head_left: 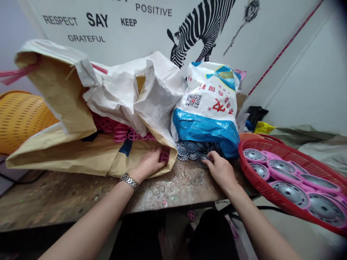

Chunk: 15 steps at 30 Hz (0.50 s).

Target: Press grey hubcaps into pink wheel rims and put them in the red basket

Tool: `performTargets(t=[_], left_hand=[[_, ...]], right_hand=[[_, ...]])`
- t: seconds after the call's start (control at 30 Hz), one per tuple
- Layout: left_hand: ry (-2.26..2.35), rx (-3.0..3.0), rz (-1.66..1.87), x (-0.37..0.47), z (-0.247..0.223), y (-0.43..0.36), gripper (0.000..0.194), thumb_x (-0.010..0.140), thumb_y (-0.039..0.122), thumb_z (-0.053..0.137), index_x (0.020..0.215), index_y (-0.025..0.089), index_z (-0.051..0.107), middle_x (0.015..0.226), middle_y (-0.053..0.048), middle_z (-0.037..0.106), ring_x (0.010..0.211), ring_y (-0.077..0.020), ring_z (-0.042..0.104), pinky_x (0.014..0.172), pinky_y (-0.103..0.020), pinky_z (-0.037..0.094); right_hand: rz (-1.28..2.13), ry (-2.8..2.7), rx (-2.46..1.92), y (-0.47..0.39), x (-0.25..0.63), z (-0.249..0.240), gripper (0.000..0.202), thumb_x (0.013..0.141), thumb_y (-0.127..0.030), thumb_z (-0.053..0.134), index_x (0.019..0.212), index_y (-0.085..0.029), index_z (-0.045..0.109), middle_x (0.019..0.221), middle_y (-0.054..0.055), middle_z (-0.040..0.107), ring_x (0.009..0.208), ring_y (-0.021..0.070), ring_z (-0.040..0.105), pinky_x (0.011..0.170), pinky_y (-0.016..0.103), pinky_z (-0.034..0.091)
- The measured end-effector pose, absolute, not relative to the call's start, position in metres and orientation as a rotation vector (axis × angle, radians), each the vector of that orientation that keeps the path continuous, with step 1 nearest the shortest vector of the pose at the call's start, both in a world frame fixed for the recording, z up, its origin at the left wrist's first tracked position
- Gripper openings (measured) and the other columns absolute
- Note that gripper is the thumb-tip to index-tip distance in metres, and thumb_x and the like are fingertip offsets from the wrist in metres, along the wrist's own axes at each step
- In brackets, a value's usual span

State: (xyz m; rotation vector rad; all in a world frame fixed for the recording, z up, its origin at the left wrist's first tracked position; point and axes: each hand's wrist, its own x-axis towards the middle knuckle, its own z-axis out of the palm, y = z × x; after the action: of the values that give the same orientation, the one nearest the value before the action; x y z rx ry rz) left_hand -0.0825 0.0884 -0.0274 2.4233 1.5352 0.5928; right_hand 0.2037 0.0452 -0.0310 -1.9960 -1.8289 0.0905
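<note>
My left hand (148, 164), with a metal watch on the wrist, reaches into the mouth of a big paper sack (89, 159). Its fingers are closed at a pink plastic wheel (164, 155) near the sack's right corner. More pink wheels (120, 133) lie deeper inside. My right hand (221, 169) pinches a grey plastic hubcap disc (202, 161) between thumb and fingers, just above the table. Behind that disc, several similar grey discs (187, 148) spill from under a white and blue plastic bag (204, 124).
To the right a red basket (248, 173) holds several pink wheels with grey discs in them (290, 193). An orange perforated basket (24, 119) lies at the far left. The worn table (165, 193) has its front edge near my legs. A wall stands behind.
</note>
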Motion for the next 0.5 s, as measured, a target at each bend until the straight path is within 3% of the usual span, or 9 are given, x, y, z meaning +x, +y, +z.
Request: performTargets(t=[0.13,0.27,0.5], left_hand=[[1.558,2.395,0.594,-0.092,-0.021,0.074,0.050,0.086,0.039,0.065,0.127,0.012,0.052,0.115,-0.018,0.067,0.108,-0.0317,0.064,0.093,-0.045,0.051],[1.487,2.344,0.804,-0.098,-0.016,0.046,0.061,0.089,0.041,0.065,0.139,0.016,0.040,0.133,-0.017,0.059,0.121,-0.0291,0.059,0.103,-0.048,0.048],[1.228,2.449,0.921,-0.082,-0.013,-0.007,0.070,0.089,0.029,0.067,0.148,0.024,0.029,0.139,-0.015,0.055,0.126,-0.0282,0.058,0.106,-0.047,0.050]], right_hand=[[0.417,-1.589,-1.732,0.031,0.210,-0.036,0.028,0.087,-0.049,0.059,0.079,-0.022,0.059,0.067,-0.001,0.062,0.064,0.0172,0.057,0.061,0.027,0.037],[0.858,-1.323,-1.437,0.010,0.204,-0.034,0.046,0.072,-0.065,0.070,0.070,-0.020,0.059,0.060,-0.003,0.054,0.058,0.0136,0.045,0.056,0.026,0.034],[1.349,-0.979,-1.186,-0.029,0.170,-0.014,0.044,0.068,-0.059,0.081,0.075,-0.019,0.064,0.075,0.001,0.064,0.066,0.0144,0.054,0.061,0.026,0.041]])
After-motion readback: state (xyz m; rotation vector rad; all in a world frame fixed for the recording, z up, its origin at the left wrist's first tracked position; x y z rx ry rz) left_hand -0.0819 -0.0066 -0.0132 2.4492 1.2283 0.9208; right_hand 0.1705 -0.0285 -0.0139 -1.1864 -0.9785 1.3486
